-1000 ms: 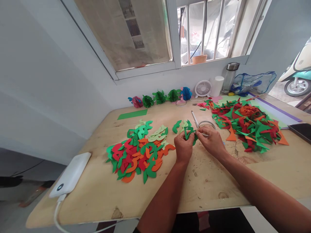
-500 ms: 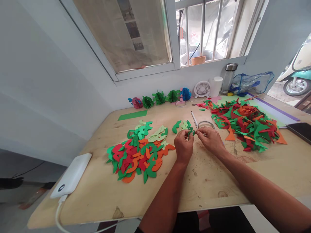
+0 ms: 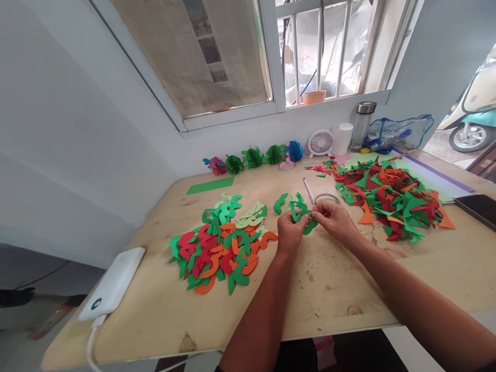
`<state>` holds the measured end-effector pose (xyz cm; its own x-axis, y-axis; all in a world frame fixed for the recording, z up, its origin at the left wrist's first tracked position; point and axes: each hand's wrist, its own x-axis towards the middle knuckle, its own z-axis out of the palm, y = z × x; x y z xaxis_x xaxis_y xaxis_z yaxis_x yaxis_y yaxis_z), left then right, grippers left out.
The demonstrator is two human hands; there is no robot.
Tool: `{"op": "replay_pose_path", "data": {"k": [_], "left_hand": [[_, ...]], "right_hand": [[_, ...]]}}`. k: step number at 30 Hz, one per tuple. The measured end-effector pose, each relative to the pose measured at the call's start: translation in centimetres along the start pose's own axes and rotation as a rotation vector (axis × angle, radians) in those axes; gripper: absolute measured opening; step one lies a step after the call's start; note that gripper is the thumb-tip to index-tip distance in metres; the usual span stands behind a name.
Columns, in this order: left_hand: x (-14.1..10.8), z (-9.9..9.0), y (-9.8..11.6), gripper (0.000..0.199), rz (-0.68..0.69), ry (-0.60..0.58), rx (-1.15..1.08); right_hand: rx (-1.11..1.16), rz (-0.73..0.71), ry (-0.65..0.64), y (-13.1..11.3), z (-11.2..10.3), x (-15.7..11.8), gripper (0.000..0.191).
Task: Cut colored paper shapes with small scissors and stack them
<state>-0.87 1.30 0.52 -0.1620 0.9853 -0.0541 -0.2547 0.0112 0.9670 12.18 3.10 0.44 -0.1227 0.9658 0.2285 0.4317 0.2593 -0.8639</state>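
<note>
Between my hands is a green paper cutout [image 3: 299, 207] with a wavy outline and a small pale patch on it. My left hand [image 3: 290, 232] pinches its lower left side. The fingertips of my right hand [image 3: 332, 221] are closed at its right edge. Just behind lie a few dark and light green cutouts [image 3: 280, 203]. Left of my hands spreads a loose pile of curved paper cutouts [image 3: 217, 248] in green, red and orange. A white pen [image 3: 309, 190] and a roll of tape [image 3: 327, 198] rest behind my right hand.
Paper scraps [image 3: 395, 196] are heaped at the right, beside a phone [image 3: 478, 209]. Along the wall stand paper honeycomb figures [image 3: 253, 157], a small fan [image 3: 321, 142] and a glass bottle [image 3: 362, 126]. A white power bank [image 3: 112, 283] lies at the left edge.
The green cutout, seen small and edge-on before, now shows its wider flat face between my hands. My hands stay almost in the same place.
</note>
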Motion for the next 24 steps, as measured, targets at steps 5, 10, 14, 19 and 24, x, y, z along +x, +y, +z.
{"op": "replay_pose_path", "data": {"k": [5,10,14,19,24], "left_hand": [[-0.1,-0.2,0.3,0.036,-0.122,-0.035,-0.213],[-0.2,-0.4,0.3,0.04,-0.161,-0.11,-0.311],[0.0,-0.1,-0.2,0.038,-0.126,-0.091,-0.212],[0.2,0.0,-0.6,0.032,-0.065,-0.021,-0.208],[0.0,-0.2,-0.3,0.032,-0.076,-0.064,-0.128]], "right_hand": [[0.125,0.035,0.017,-0.6,-0.4,0.0,0.022],[0.278,0.075,0.034,-0.8,-0.6,0.1,0.025],[0.302,0.08,0.009,-0.8,-0.3,0.0,0.024],[0.313,0.117,-0.098,-1.1,-0.1,-0.2,0.025],[0.316,0.103,-0.039,-1.7,-0.4,-0.3,0.032]]}}
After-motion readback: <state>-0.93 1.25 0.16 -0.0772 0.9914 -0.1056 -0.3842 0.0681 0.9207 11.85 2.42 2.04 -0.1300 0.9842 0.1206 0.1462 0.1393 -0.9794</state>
